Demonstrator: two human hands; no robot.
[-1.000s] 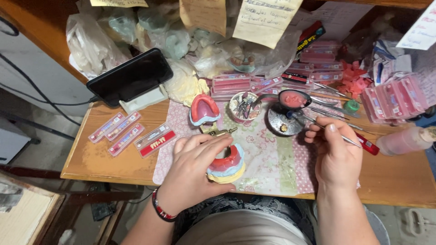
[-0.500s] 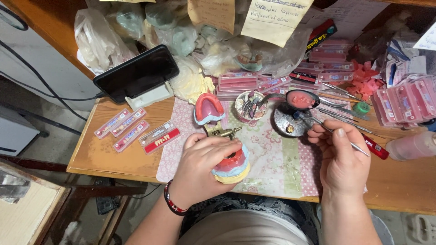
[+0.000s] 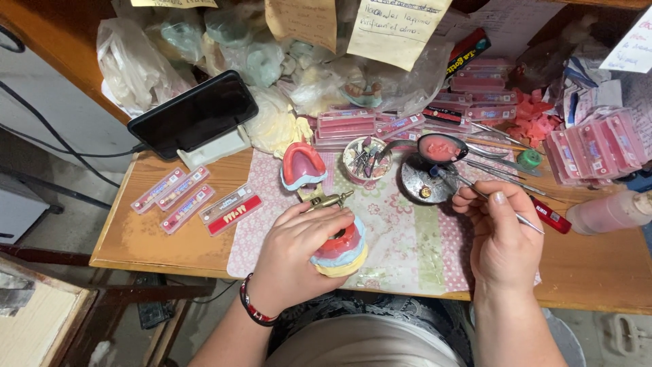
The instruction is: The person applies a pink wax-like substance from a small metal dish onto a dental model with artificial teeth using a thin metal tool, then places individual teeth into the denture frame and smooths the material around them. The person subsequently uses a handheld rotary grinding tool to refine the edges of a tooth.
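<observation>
My left hand [image 3: 299, 255] rests over a dental model [image 3: 343, 250] with red wax on a pale yellow base, gripping it near the front of the bench. A brass hinge [image 3: 326, 200] joins it to an upper model half [image 3: 302, 165] with a red wax arch, tipped back. My right hand [image 3: 499, 238] pinches a thin metal wax tool [image 3: 475, 194]. The tool's tip reaches to a round metal dish [image 3: 420, 180] beside a ladle of pink wax [image 3: 440, 148].
A flowered cloth [image 3: 401, 234] covers the wooden bench [image 3: 136, 231]. Strips of tooth cards [image 3: 180, 197] lie at left, a black phone [image 3: 193, 114] on a stand behind them. A cup of burs [image 3: 363, 160], stacked pink cards [image 3: 594, 146], plastic bags and a pink bottle [image 3: 608, 212] crowd the back and right.
The view has shifted slightly. My right hand has moved the tool tip a little toward the metal dish. My left hand stays on the model.
</observation>
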